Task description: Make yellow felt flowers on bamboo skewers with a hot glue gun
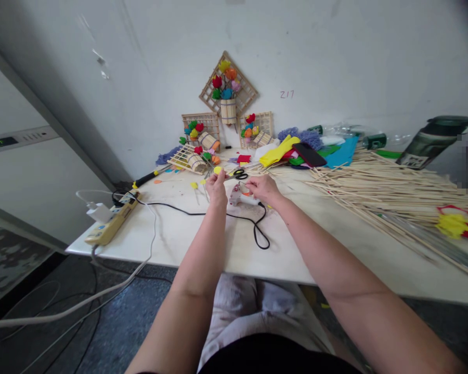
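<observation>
My left hand (217, 189) is closed, with a small rounded yellow piece (218, 170) pinched at its fingertips. To its right, my right hand (265, 189) is also closed in a pinch; something thin seems to stick out from its fingers, too small to name. A white hot glue gun (246, 199) lies on the table just below and between the hands, its black cord trailing away. Black-handled scissors (240, 174) rest just beyond the fingers. Small yellow cut pieces (194, 185) lie left of my left hand.
Lattice panels with colourful flowers (228, 88) lean at the wall. A power strip (113, 221) sits at the left table edge. Many thin wooden sticks (390, 182), a phone (309, 155), coloured sheets (345, 152) and a dark bottle (432, 143) occupy the right.
</observation>
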`<control>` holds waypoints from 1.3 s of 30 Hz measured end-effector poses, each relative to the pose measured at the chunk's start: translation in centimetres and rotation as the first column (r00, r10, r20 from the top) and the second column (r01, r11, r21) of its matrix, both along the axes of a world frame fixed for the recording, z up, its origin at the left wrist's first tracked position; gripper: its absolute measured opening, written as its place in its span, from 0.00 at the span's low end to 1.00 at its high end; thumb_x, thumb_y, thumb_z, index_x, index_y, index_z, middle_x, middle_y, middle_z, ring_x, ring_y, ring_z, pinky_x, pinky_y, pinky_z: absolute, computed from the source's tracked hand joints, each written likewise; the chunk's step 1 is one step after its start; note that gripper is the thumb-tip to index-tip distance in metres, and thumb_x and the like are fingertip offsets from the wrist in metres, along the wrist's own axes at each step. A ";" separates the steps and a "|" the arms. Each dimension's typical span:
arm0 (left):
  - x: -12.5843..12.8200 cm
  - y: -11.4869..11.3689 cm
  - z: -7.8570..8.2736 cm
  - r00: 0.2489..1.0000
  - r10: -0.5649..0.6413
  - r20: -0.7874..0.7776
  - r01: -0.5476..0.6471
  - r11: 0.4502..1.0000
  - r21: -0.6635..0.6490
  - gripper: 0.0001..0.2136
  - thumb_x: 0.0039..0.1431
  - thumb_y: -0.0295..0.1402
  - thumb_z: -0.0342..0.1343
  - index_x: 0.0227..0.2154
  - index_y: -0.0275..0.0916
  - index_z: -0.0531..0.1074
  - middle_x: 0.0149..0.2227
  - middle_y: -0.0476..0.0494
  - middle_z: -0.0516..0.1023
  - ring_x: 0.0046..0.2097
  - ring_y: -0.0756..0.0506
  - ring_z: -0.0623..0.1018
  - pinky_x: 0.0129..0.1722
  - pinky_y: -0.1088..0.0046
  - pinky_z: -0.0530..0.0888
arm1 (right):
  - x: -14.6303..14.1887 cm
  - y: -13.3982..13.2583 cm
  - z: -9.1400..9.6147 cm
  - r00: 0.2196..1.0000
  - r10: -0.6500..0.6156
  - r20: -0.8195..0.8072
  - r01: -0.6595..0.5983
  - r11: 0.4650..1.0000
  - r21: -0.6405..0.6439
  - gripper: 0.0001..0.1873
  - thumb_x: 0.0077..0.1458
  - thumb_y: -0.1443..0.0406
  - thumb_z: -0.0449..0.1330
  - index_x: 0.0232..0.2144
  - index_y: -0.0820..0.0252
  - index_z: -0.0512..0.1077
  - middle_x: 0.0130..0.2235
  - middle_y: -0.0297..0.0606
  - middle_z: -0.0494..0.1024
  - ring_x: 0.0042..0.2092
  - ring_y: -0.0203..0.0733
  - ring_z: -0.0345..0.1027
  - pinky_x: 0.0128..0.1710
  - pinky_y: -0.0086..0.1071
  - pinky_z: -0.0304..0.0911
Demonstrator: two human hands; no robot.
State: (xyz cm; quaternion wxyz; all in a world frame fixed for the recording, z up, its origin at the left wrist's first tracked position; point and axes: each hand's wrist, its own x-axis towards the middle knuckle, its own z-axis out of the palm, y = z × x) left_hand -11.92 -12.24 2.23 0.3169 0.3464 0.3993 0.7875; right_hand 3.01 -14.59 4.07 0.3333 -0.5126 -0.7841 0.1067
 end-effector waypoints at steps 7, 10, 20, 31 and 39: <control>-0.3 -0.2 0.1 0.999 0.010 0.033 -0.009 1.000 -0.025 0.17 0.45 0.47 0.60 0.18 0.36 0.68 0.19 0.51 0.67 0.23 0.55 0.64 0.27 0.77 0.62 | 0.2 0.3 -0.2 0.999 0.029 -0.040 -0.030 0.999 -0.026 0.09 0.51 0.66 0.56 0.26 0.57 0.77 0.23 0.32 0.77 0.27 0.35 0.70 0.29 0.26 0.58; -0.7 0.2 0.1 0.998 0.041 0.053 -0.040 0.999 -0.020 0.17 0.43 0.45 0.62 0.16 0.37 0.65 0.18 0.53 0.64 0.23 0.55 0.63 0.27 0.77 0.61 | 0.2 0.4 -0.6 0.996 0.072 -0.062 -0.077 0.993 -0.091 0.08 0.51 0.66 0.56 0.26 0.58 0.76 0.21 0.30 0.76 0.23 0.33 0.69 0.28 0.26 0.59; -1.1 -0.2 0.9 0.979 0.006 0.203 0.000 1.000 -0.029 0.13 0.48 0.43 0.59 0.23 0.36 0.71 0.24 0.48 0.72 0.26 0.55 0.68 0.30 0.77 0.65 | 1.0 0.7 0.0 0.999 0.033 -0.037 -0.035 0.998 -0.052 0.08 0.50 0.65 0.58 0.25 0.59 0.77 0.22 0.33 0.77 0.25 0.35 0.69 0.27 0.26 0.58; 0.6 -0.3 0.4 0.983 -0.107 -0.151 0.108 0.994 -0.003 0.12 0.48 0.39 0.60 0.18 0.35 0.74 0.19 0.48 0.72 0.23 0.53 0.67 0.29 0.76 0.65 | 0.8 0.6 0.1 0.995 -0.009 -0.100 0.012 1.000 0.026 0.10 0.50 0.65 0.56 0.25 0.59 0.77 0.22 0.32 0.76 0.26 0.35 0.67 0.27 0.26 0.56; 0.6 0.3 -0.4 0.932 -0.201 -0.302 0.200 0.979 -0.033 0.13 0.46 0.41 0.61 0.18 0.35 0.74 0.18 0.49 0.70 0.23 0.53 0.66 0.27 0.77 0.61 | 0.8 0.7 -0.1 0.994 0.005 -0.105 -0.001 0.999 0.040 0.10 0.50 0.65 0.56 0.23 0.59 0.76 0.22 0.33 0.76 0.26 0.35 0.67 0.27 0.26 0.55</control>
